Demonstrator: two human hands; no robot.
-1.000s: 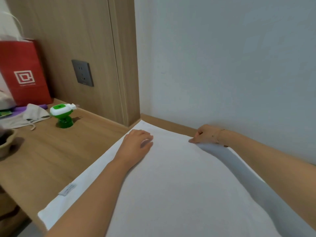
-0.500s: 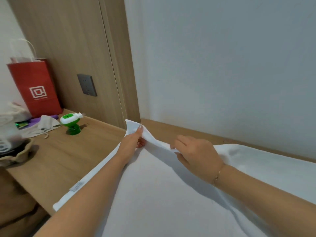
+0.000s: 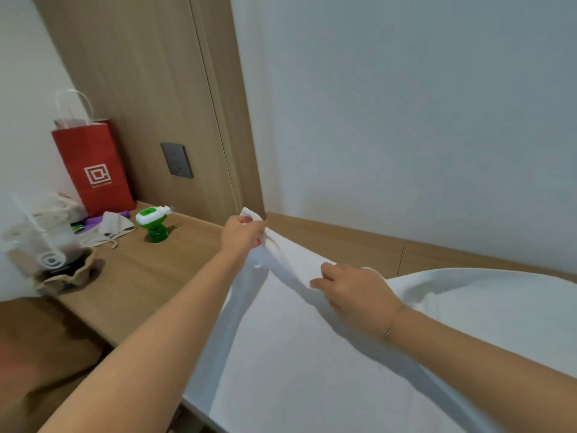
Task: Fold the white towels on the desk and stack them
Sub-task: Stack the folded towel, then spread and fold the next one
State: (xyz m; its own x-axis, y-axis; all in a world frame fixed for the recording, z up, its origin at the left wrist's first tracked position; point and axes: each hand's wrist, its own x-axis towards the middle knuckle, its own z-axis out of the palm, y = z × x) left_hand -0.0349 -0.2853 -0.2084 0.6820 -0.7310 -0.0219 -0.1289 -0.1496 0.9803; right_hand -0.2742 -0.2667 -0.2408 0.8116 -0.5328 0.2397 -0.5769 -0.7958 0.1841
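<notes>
Since half a second earlier: far corner of white towel (image 3: 312,354) raised higher off wooden desk (image 3: 150,285), left edge lifted clear of desk surface and hanging as a slanted fold; view shifted toward the left. Left hand (image 3: 242,234) closed around far left corner of towel, fingers curled, tip of corner protruding above the fist, near the junction of wood wall panel (image 3: 156,89) and pale wall (image 3: 406,120). Right hand (image 3: 356,292) pinching the raised far edge of the same towel, fingers curled over the cloth, thin bracelet (image 3: 387,332) at the wrist. Stretch of edge between the two hands taut and sloping down from left hand to right. Remainder of towel spread over the right part of desk, bulging upward behind right hand, near side running out of view at bottom. Well apart on left of desk: green-and-white plug-in device (image 3: 154,226), crumpled grey cloth (image 3: 109,228), red paper bag (image 3: 93,170) standing against wall panel, blurred clear plastic item (image 3: 40,242) at the left margin, identity not discernible. Grey wall socket (image 3: 176,160) set in panel above desk.
</notes>
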